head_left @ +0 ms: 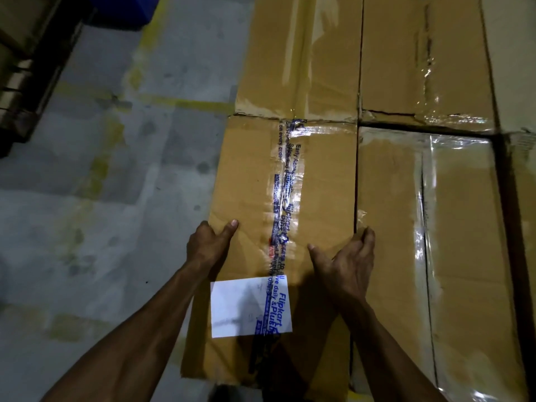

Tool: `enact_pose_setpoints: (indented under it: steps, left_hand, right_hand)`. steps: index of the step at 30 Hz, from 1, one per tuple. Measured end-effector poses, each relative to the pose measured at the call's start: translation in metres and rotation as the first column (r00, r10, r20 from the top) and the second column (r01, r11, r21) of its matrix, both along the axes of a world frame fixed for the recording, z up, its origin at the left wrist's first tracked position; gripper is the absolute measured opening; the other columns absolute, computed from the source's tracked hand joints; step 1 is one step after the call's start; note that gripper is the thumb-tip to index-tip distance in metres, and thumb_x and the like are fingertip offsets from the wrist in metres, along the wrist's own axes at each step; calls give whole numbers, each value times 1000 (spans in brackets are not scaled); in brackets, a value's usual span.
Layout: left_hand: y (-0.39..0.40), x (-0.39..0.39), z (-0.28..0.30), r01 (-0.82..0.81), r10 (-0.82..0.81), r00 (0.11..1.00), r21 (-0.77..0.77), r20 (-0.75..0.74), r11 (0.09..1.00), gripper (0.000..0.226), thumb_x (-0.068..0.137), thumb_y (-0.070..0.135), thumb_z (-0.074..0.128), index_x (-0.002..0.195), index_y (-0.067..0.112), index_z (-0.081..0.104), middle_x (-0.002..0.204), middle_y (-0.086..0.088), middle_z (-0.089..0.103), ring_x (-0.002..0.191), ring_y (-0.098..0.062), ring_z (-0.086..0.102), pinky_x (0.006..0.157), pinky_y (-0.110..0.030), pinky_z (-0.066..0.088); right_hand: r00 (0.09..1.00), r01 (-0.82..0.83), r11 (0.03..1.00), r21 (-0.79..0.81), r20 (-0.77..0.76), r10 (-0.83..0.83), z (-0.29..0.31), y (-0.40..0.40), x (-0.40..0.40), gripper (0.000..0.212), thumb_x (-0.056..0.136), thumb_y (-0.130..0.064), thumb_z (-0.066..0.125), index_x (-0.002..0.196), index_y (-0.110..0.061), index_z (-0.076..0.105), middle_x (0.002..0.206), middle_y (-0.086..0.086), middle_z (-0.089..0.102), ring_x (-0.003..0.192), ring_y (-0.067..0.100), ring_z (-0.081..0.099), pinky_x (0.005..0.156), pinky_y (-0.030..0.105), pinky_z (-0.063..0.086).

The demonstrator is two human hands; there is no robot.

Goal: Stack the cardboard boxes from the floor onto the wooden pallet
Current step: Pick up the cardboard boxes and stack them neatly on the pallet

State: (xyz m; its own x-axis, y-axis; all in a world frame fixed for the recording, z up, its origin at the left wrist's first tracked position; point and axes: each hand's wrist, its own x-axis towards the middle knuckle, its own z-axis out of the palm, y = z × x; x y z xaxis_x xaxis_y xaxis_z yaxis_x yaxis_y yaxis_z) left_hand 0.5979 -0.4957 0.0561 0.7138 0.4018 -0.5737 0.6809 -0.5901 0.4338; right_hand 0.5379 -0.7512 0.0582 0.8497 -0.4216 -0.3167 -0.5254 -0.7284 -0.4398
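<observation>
A long cardboard box (246, 175) sealed with blue-printed tape lies in front of me, a white label (240, 309) on its near part. My left hand (207, 245) grips its left edge, thumb on top and fingers down the side. My right hand (348, 265) grips its right edge, thumb spread on top and fingertips at the gap to the neighbouring box (464, 227). The box sits flush in a layer with that one and two boxes behind, a rear left box (298, 53) and a rear right box (420, 53). No wooden pallet shows beneath them.
Grey concrete floor (101, 198) with worn yellow lines (185, 103) lies to the left of the boxes. A dark rack or pallet stack (29, 68) stands at the far left. A blue object (124, 10) sits at the top edge.
</observation>
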Motion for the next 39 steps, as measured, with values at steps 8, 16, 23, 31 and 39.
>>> enact_pose_setpoints:
  steps: [8,16,23,31,39]
  left_hand:
    - [-13,6,1,-20,20,999,13,-30,1000,70,88,66,59,125,6,55,125,-18,63,109,-39,61,86,-42,48]
    - [-17,0,14,-51,48,998,-79,-36,996,70,91,60,61,133,7,43,135,-18,56,120,-41,55,98,-45,46]
    - [6,-49,19,77,-78,997,-196,2,977,64,89,47,72,132,9,42,133,-16,58,119,-39,57,98,-45,50]
    - [45,-153,13,183,-191,982,-332,10,925,85,77,37,86,143,14,38,129,-4,59,114,-29,59,98,-45,51]
    - [50,-173,4,129,-126,991,-438,38,889,96,68,22,93,144,15,36,125,-7,61,112,-29,61,98,-49,53]
  right_hand:
    - [995,-85,994,-73,39,88,-7,-2,-5,95,89,-68,47,157,-13,10,164,21,2,151,34,2,121,47,9]
    - [970,-222,963,-153,-135,203,-2,-3,-7,77,99,-63,23,158,-23,-5,165,14,-11,152,31,-11,121,47,3]
    - [975,-164,982,-96,-166,147,9,17,-63,81,101,-49,39,156,-2,5,163,23,1,151,36,3,122,41,7]
    - [986,-68,993,-98,-160,52,28,41,-155,80,96,-44,55,151,4,22,153,25,22,135,40,26,110,42,26]
    - [991,98,993,-58,-90,-103,25,49,-160,71,85,-32,72,144,-10,40,143,18,32,128,39,32,104,40,34]
